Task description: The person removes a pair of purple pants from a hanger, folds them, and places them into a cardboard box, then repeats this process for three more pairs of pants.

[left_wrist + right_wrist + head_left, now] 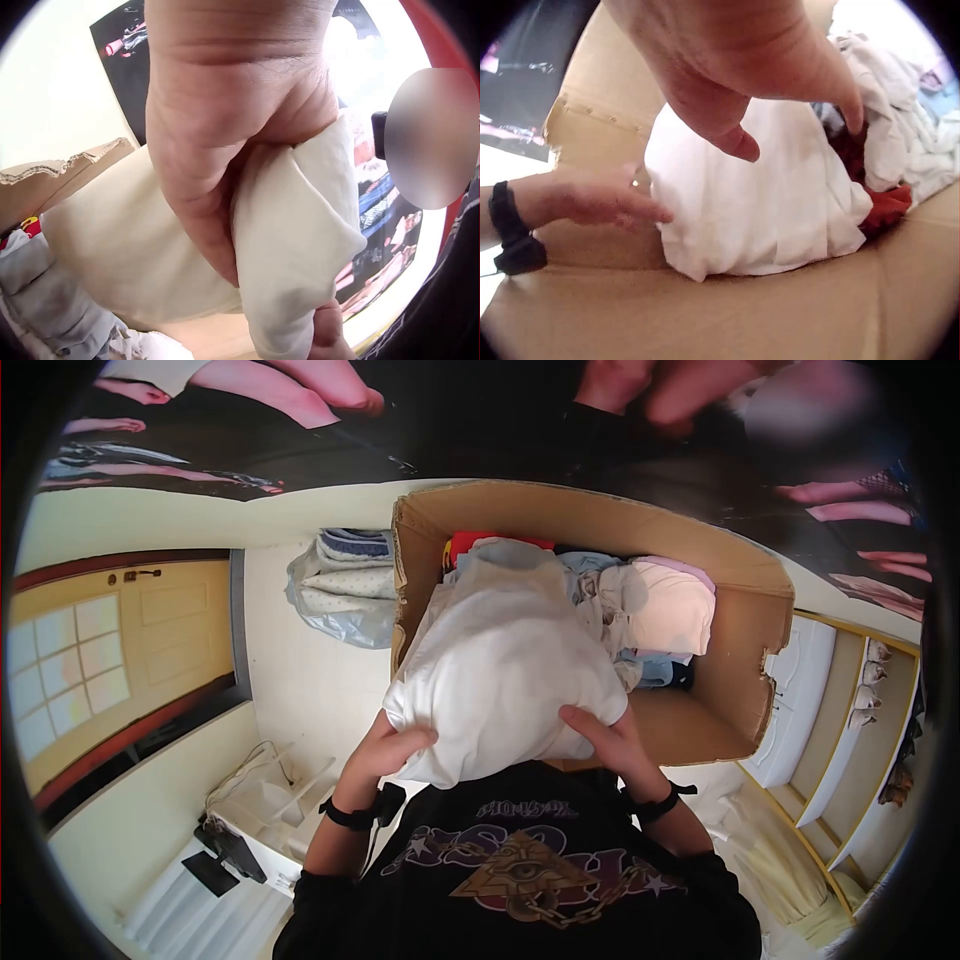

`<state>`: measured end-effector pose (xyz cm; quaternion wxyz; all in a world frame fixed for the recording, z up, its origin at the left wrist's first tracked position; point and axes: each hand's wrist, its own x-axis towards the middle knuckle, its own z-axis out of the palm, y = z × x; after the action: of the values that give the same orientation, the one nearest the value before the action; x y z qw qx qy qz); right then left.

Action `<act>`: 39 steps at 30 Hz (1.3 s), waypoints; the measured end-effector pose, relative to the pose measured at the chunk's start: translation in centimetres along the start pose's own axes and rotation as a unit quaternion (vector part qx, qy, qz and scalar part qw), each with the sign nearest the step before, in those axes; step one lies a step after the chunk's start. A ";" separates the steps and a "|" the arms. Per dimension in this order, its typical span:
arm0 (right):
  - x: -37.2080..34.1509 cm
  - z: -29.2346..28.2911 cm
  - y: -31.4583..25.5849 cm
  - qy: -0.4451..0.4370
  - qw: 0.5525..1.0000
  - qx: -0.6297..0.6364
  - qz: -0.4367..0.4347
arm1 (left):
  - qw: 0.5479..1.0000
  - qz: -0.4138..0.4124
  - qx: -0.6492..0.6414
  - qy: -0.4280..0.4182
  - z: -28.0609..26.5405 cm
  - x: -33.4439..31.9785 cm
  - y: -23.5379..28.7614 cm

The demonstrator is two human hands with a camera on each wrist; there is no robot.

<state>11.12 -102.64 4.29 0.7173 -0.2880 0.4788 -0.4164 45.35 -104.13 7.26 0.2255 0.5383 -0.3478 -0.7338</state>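
Note:
A folded white cloth item [505, 660] is held between both hands over the open cardboard box [745, 670]; its exact kind does not show. My left hand [385, 748] grips its near left corner, thumb on top and the other fingers beneath. In the left wrist view, the left fingers [206, 225] wrap over a fold of the cloth. At the near right corner, my right hand [607, 735] holds it with the thumb on top, fingers mostly hidden underneath. The right wrist view has the right hand [735, 67] close over the white cloth [757, 202].
Folded clothes fill part of the box, among them a pale pink piece [670, 605] and a red one [500, 543]. Left of the box stands a clear plastic bag [345, 600] of folded fabric. A shelf unit [840, 720] is at right, a door [130, 650] at left.

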 end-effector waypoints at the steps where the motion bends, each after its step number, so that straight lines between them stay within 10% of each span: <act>1: 0.4 -0.3 0.3 -0.001 1.000 -0.007 -0.004 | 1.000 -0.013 0.000 0.015 0.1 0.3 0.6; 6: 5.7 -1.3 0.9 0.038 0.999 -0.021 0.012 | 0.996 0.078 0.041 0.009 -0.2 7.6 1.8; 12: 13.1 -6.6 6.9 0.065 0.970 -0.222 -0.074 | 0.994 -0.036 0.100 0.015 -1.5 18.0 -1.3; 18: 14.7 -10.7 18.9 0.114 0.972 -0.154 0.140 | 0.957 -0.181 0.226 0.028 -6.5 24.5 -17.5; 22: 15.2 -11.8 23.2 0.098 0.921 -0.195 0.322 | 0.864 -0.245 0.439 0.018 -4.2 24.8 -17.2; 24: 14.1 -10.6 24.5 0.094 0.901 -0.235 0.352 | 0.852 -0.276 0.413 0.166 -1.5 24.2 -17.5; 26: 13.6 -7.9 25.3 0.223 0.827 -0.497 0.139 | 0.820 -0.251 0.482 0.179 -0.3 25.3 -19.0; 28: 13.9 -5.2 21.2 0.162 0.791 -0.586 0.060 | 0.737 -0.048 0.649 0.182 2.3 24.0 -14.0; 32: 17.9 -4.4 20.7 0.126 0.772 -0.622 0.034 | 0.739 0.121 0.658 0.077 1.4 28.2 -13.6; 34: 21.5 -6.7 23.0 0.257 0.817 -0.516 -0.011 | 0.805 0.195 0.547 0.123 0.6 30.9 -13.6; 37: 23.5 -10.7 22.7 0.214 0.924 -0.316 0.020 | 0.832 0.067 0.548 0.052 -0.8 33.1 -12.1; 39: 23.8 -11.8 20.3 0.167 0.918 -0.358 0.036 | 0.855 0.044 0.517 0.024 -1.5 33.5 -11.9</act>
<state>11.33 -113.73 -27.32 0.4903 -0.4348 0.7185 -0.2329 36.61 -120.38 -23.19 -0.0452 0.5786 -0.6949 -0.4246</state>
